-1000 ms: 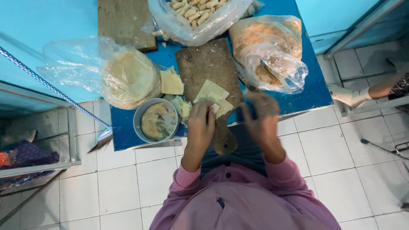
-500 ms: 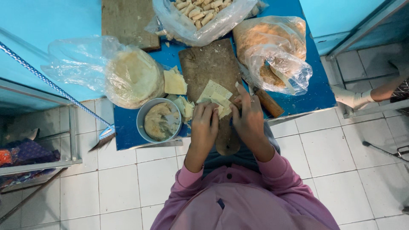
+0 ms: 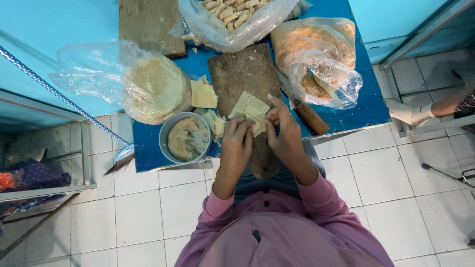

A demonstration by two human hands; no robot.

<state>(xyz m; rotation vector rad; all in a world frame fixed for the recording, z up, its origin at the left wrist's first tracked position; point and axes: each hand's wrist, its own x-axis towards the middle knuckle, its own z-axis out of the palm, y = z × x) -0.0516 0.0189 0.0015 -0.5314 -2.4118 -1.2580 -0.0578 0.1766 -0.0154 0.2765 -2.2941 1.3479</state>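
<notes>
Roughly counted, by kind:
Wrappers: one pale square wrapper (image 3: 251, 111) lies on the wooden board (image 3: 242, 74) under both hands; a few more loose sheets (image 3: 203, 94) lie left of the board.
Bags: three clear plastic bags, one with a stack of round sheets (image 3: 153, 89), one with rolled pieces (image 3: 232, 12) at the top, one with brownish filling (image 3: 316, 54) on the right.
Bowl: one round metal bowl (image 3: 185, 138) of pale paste, at the near edge of the blue table (image 3: 368, 106).
Knife: one, wooden handle (image 3: 311, 117) just right of the hands.
Left hand (image 3: 236, 143): palm down, fingers curled, fingertips pinching the wrapper's near edge.
Right hand (image 3: 284, 133): close beside the left, thumb and fingers closed on the same wrapper, forefinger raised.
Wrapper's place: on the board's near end, between bowl and knife.
Hidden: the fold under the fingers cannot be made out; the rolled-pieces bag and a second board (image 3: 148, 22) are cut off at the top; the knife blade is lost under the filling bag.
Other person: a foot in a pale sock (image 3: 410, 113) at the right edge.
</notes>
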